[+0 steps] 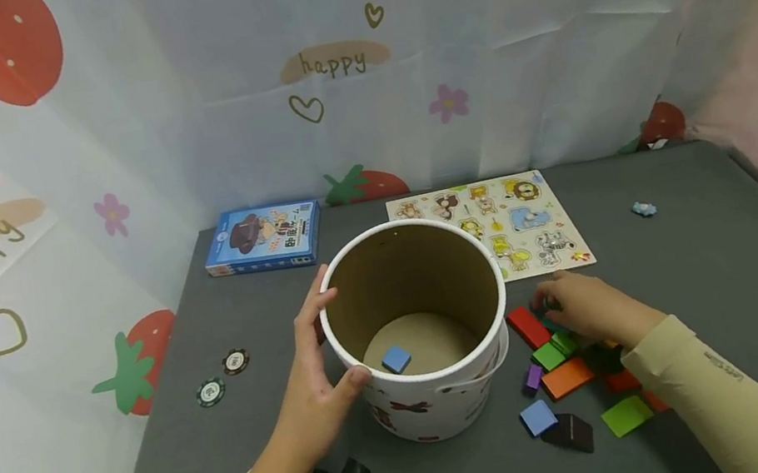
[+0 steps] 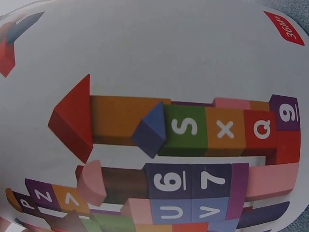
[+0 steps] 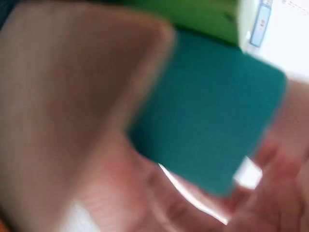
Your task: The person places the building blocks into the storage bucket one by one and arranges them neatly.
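Note:
A white bucket with pictures of toy blocks on its side stands in the middle of the table in the head view. My left hand grips it at the left, thumb and fingers at the rim. Inside, on the bottom, lies one blue block. To the bucket's right, my right hand is over a loose pile of blocks and pinches a teal block, seen large and blurred in the right wrist view. Around that hand lie a red block, an orange block and green blocks. The left wrist view shows the bucket's printed side.
Behind the bucket lies an animal puzzle board, with a blue game box to its left. Two poker chips are at the left. Nearer lie a blue block and a black piece. A small bluish figure is far right.

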`<state>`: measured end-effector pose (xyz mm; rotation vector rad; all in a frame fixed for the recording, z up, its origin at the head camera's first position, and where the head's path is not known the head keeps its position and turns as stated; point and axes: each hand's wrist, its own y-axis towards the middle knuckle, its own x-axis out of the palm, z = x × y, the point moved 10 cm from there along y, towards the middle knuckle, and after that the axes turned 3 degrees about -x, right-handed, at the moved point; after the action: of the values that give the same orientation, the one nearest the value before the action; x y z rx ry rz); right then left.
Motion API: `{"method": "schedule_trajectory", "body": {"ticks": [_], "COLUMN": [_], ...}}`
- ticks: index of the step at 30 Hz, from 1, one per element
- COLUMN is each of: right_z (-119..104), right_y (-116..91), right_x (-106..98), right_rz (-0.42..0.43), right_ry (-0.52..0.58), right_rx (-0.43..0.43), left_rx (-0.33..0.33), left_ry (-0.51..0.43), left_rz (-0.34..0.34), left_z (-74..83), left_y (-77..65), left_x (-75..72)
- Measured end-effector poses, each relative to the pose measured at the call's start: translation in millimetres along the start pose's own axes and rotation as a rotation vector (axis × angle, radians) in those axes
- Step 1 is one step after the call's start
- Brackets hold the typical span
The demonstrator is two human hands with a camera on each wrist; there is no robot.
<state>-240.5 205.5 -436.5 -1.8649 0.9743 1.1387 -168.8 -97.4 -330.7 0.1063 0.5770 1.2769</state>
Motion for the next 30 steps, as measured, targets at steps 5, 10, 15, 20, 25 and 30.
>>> {"method": "schedule_trajectory", "body": {"ticks": [5,10,15,20,25,30], "right_z": [0.7,0.3,-21.0,-76.6,-158.4,-211.8], "right_y": [-7.0,-13.7,-28.7,-61.7,-67.5,-28.4], "right_x": [7.4,5.9,-42.1,-137.5,-178.7,-150.5], "right_rz": [-0.097,-0.098,0.1,0.537,0.676,0.395], "right_ry": [0.002,0.01,-0.017,-0.045,-0.052,-0.105], "right_rx": [0.02,0.007,-0.023,-0.087,-0.354,-0.518], "left_rx": [0.007,0.038,0.052,0.059,0.077,0.079], "left_ry": [0.006,0.001,-0.008,-0.027,-0.029,-0.02], "left_rz": [-0.001,-0.014,-0.037,-0.052,-0.047,-0.034], "left_z": [0.8,4.0,5.1,6.5,7.2,5.8], "left_y": [0.0,4.1,10.1,16.0,17.7,14.4], "left_x": [0.0,2.1,8.9,16.2,15.2,11.9]}}
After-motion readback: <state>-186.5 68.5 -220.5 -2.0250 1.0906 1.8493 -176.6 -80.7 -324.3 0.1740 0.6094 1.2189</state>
